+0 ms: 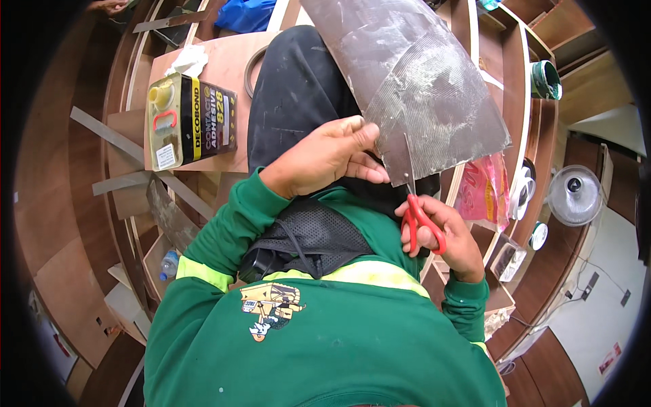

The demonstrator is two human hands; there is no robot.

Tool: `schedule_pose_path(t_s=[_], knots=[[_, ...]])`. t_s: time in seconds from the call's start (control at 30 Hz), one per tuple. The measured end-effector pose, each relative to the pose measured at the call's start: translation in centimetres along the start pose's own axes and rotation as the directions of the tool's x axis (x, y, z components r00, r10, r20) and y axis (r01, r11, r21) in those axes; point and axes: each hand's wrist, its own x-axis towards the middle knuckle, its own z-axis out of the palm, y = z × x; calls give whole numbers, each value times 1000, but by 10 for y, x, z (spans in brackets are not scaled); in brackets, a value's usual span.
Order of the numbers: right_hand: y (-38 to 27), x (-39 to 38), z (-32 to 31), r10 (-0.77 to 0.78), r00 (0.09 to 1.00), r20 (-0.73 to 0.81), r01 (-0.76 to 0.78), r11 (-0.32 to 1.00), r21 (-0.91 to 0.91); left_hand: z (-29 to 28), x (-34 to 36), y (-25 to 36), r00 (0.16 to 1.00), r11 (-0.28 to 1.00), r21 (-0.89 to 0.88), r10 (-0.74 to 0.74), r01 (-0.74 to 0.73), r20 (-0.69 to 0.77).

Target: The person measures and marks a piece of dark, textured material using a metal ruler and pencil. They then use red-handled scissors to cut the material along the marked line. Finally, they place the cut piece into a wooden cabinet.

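A dark brown flexible sheet (424, 88) with whitish, combed glue streaks lies across my lap. My left hand (322, 159) pinches its near left edge between thumb and fingers. Red-handled scissors (422, 216) are in my right hand (447, 234), with fingers through the handle loops. One blade shows over the sheet near its lower corner; the other is hidden from sight, apparently under it. The cut line, if there is one, is too fine to make out.
To the left, a metal adhesive can (178, 125) with a yellow cap stands on a wooden board (234, 64). Thin strips (108, 134) stick out beside it. A pink plastic bag (483, 190), a green-smeared tub (544, 80) and a fan (574, 195) are right. Another person's hand (108, 5) shows far left.
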Motion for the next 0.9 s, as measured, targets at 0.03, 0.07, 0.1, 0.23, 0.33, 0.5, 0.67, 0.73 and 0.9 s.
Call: schedule_pose_path(t_s=[0.03, 0.07, 0.1, 0.23, 0.33, 0.5, 0.67, 0.73, 0.9], knots=[[1, 1, 0, 6, 1000, -1, -6, 1000, 1, -5, 0, -3, 1000, 997, -82, -9, 8, -2], [2, 4, 0, 8, 1000, -1, -8, 1000, -1, -9, 0, -2, 999, 997, -74, 3, 1, 43], [2, 5, 0, 10, 1000, -2, -10, 1000, -3, -9, 0, -2, 998, 992, -125, -4, 13, 68], [2, 10, -3, -5, 1000, 19, 5, 1000, 18, -1, -6, -4, 998, 982, -187, 22, -9, 65], [0, 13, -4, -2, 999, 37, 2, 1000, 15, 2, -9, -10, 996, 996, -91, 4, 4, 88], [-4, 17, -5, 29, 997, 67, -27, 999, -30, 2, -7, -17, 997, 997, -78, -24, 30, 80], [-14, 15, -2, 75, 996, 58, -69, 994, -85, 3, -8, -21, 999, 999, -43, -5, 7, 52], [-17, 15, -1, 67, 996, 59, -61, 992, -106, 2, -8, -22, 999, 1000, -24, -5, 6, 45], [-24, 14, 1, 77, 996, 34, -69, 980, -189, -1, -8, -25, 998, 1000, 31, -1, -1, 60]])
